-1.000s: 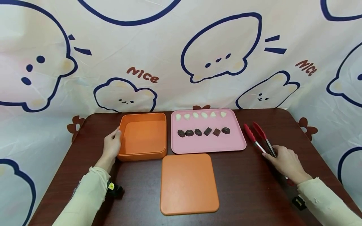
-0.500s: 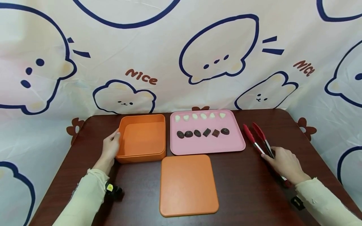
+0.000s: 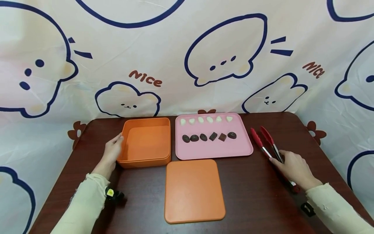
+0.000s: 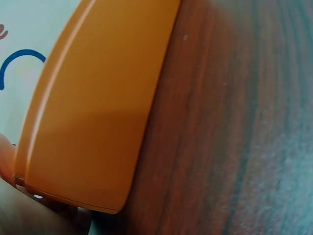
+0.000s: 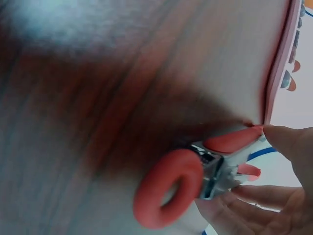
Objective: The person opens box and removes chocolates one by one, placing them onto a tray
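Note:
My left hand [image 3: 112, 151] grips the left wall of an open orange box [image 3: 147, 141], thumb on the rim. The left wrist view shows the box's side wall [image 4: 98, 107] close up, with part of the hand at its lower left corner. On the right, my right hand [image 3: 296, 169] holds red-tipped metal tongs [image 3: 266, 151] by the middle, their two arms spread apart. A red ring at the tongs' end [image 5: 168, 188] shows in the right wrist view. A pink tray [image 3: 213, 151] bears a row of white pieces [image 3: 209, 119] and a row of dark chocolates [image 3: 203, 137].
An orange square lid [image 3: 194, 191] lies flat in front of the box and tray. The dark wooden table [image 3: 251, 195] ends at a patterned cloth backdrop [image 3: 175, 58] behind and at both sides.
My left hand and the box's near left corner have shifted slightly left. The right hand and the tongs stay almost where they were.

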A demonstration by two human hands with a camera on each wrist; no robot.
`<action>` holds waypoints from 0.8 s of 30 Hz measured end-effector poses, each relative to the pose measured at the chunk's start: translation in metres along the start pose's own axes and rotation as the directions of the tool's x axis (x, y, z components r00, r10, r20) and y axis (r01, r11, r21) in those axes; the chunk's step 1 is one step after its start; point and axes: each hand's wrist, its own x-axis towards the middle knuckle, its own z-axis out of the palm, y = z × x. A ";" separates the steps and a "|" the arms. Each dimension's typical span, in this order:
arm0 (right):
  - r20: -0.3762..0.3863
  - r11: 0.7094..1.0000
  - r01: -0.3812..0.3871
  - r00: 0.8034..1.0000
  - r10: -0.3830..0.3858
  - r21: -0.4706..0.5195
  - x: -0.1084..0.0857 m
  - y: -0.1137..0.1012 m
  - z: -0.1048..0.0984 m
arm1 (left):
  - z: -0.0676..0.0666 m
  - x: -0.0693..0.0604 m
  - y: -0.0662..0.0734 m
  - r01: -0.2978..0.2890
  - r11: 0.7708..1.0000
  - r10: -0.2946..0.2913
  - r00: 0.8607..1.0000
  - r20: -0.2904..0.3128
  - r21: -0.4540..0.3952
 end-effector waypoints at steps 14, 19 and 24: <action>-0.285 0.989 0.139 0.951 -0.121 0.044 0.002 -0.031 -0.026 | -0.002 -0.018 0.025 -0.166 0.984 0.176 0.943 -0.284 0.058; -0.341 0.976 0.203 0.926 -0.163 0.085 0.004 -0.054 -0.028 | 0.008 -0.032 0.041 -0.258 0.954 0.296 0.895 -0.335 0.154; -0.366 0.955 0.275 0.905 -0.217 0.114 0.008 -0.083 -0.022 | 0.023 -0.046 0.052 -0.390 0.884 0.462 0.814 -0.353 0.258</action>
